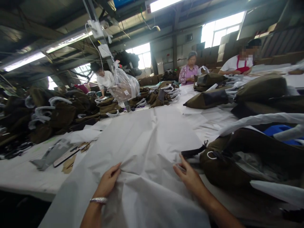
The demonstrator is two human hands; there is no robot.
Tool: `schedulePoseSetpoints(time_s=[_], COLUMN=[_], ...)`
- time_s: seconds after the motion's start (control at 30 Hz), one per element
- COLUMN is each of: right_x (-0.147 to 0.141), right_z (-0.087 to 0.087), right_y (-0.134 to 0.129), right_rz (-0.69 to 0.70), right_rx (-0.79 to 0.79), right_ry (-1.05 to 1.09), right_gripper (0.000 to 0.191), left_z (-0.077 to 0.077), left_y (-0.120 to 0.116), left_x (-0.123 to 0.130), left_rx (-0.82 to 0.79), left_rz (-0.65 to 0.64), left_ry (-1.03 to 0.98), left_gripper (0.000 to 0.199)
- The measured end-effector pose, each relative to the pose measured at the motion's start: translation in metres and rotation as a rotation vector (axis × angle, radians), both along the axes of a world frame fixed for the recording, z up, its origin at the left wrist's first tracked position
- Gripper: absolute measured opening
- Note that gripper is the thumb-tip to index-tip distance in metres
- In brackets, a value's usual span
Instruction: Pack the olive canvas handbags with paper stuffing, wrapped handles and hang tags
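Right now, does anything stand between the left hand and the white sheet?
Nothing visible does: the left hand's fingers appear to touch the white sheet directly, with no bag between.

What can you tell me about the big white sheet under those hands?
The white sheet looks like thin paper or plastic film, plain, with creases fanning through its middle. It lies spread over the table, its left edge slanting toward the camera. The left hand and right hand touch it on either side.

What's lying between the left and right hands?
Only creased white sheeting lies between the left hand and the right hand; nothing rests on that stretch in the head view.
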State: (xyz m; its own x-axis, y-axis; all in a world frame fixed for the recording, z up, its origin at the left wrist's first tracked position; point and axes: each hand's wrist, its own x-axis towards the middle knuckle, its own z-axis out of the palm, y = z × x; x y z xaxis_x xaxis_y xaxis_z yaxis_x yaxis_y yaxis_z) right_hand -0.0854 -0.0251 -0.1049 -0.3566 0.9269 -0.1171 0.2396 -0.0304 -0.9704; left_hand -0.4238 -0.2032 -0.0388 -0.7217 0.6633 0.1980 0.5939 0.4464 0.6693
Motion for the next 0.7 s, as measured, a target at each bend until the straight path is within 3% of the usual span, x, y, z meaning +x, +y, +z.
schedulePoseSetpoints(time_s=[0.07,0.13,0.27,0.33,0.4,0.47,0.5,0.57,0.6,0.7], right_x=[-0.004,-0.010,-0.028,-0.035,-0.033,-0.022,-0.014,0.005,0.013,0.026], right_z=[0.002,0.005,0.013,0.013,0.009,0.002,-0.002,-0.010,-0.013,-0.018], right_y=[-0.002,-0.006,-0.008,-0.005,0.001,0.006,0.008,0.010,0.009,0.003], right_rz=[-0.016,-0.007,0.088,0.102,0.109,0.107,0.099,0.077,0.067,-0.003], right_rx=[-0.047,-0.073,-0.038,-0.015,0.002,0.016,0.019,0.020,0.034,0.228], right_ry=[-0.004,0.018,0.022,0.006,0.037,0.085,0.089,0.033,-0.014,-0.181], right_gripper=[0.100,0.103,0.105,0.104,0.097,0.085,0.079,0.071,0.069,0.072], left_z=[0.001,0.000,-0.020,-0.034,-0.040,-0.034,-0.029,-0.017,-0.013,-0.014], left_y=[0.007,0.016,0.045,0.060,0.068,0.066,0.061,0.044,0.035,0.015], left_x=[0.014,0.044,0.155,0.209,0.233,0.218,0.198,0.144,0.115,0.055], left_rx=[0.020,0.033,0.057,0.165,0.158,0.066,0.033,0.143,0.174,0.155], left_rz=[-0.070,-0.209,-0.580,-0.603,-0.703,-0.767,-0.728,-0.285,-0.140,0.078], left_ry=[-0.097,-0.284,-0.617,-0.562,-0.455,-0.382,-0.340,-0.051,0.015,0.094], left_gripper=[0.041,0.041,0.034,0.036,0.037,0.030,0.029,0.031,0.040,0.061])
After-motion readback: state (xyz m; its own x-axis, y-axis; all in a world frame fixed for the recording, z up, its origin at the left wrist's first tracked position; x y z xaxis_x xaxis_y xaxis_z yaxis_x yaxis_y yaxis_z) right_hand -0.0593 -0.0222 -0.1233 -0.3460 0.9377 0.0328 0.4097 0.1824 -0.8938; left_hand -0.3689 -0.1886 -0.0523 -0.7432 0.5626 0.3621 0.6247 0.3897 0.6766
